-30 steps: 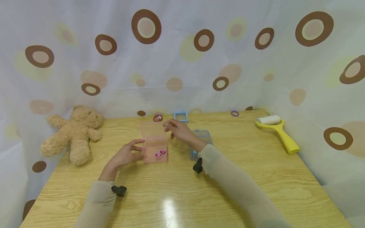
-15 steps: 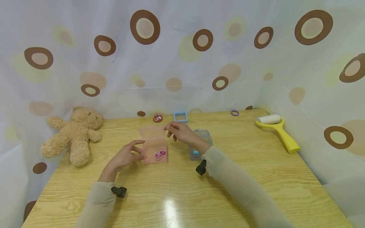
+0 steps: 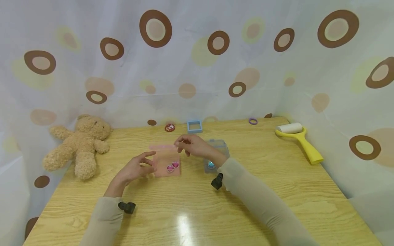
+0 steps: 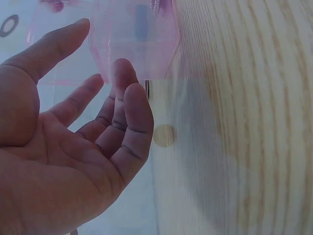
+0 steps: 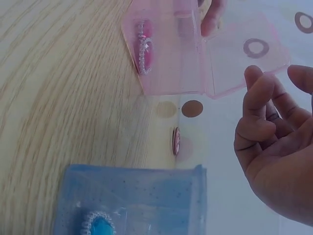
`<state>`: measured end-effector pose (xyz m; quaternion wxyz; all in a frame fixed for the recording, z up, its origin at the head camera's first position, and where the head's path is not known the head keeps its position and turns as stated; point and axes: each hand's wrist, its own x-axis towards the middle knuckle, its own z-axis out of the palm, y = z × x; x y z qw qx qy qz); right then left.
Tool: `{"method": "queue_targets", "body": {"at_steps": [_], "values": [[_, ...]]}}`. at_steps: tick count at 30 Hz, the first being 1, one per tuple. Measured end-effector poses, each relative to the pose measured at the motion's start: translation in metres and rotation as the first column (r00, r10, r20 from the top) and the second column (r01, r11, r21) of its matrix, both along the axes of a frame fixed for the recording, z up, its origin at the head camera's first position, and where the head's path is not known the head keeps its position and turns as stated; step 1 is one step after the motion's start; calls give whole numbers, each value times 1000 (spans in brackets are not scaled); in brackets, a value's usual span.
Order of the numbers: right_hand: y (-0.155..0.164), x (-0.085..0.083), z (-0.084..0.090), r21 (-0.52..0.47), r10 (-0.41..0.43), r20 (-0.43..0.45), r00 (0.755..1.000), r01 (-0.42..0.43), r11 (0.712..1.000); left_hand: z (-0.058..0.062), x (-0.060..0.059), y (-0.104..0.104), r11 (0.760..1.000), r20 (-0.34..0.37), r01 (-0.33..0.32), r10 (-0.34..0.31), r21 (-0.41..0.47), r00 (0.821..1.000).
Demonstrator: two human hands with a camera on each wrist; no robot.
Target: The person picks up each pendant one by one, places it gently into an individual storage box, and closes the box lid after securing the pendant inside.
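Teddy bear [image 3: 79, 145]: lying on the table's left side, by the curtain.
Yellow roller [image 3: 300, 140]: far right, white roll on top.
Blue frame [image 3: 195, 126]: at the back.
Round red badge [image 3: 169, 127]: just left of the blue frame.
Purple ring [image 3: 253, 121]: back right.
Curtain [image 3: 197, 61]: white with brown rings.

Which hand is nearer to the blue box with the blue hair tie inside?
Right. The right hand reaches across just above the blue box, its wrist over it. The left hand is on the far side of the pink box.
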<state>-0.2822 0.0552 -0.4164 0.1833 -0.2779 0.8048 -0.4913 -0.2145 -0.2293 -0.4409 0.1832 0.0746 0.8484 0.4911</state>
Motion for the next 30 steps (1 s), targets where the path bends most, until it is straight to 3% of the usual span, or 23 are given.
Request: {"method": "queue_targets", "body": {"at_steps": [7, 14, 25, 30], "values": [[-1, 4, 1, 24, 36, 9, 999, -36, 999, 0, 2, -2, 1000, -7, 11, -11, 11, 1000], [-2, 8, 3, 46, 49, 37, 998, -51, 998, -4, 2, -3, 1000, -20, -17, 17, 16, 1000], [-6, 12, 1, 163, 55, 6, 998, -55, 985, -2, 5, -5, 999, -41, -47, 47, 15, 998], [-8, 12, -8, 238, 77, -86, 993, -54, 970, -4, 4, -9, 999, -59, -31, 33, 44, 998]]}}
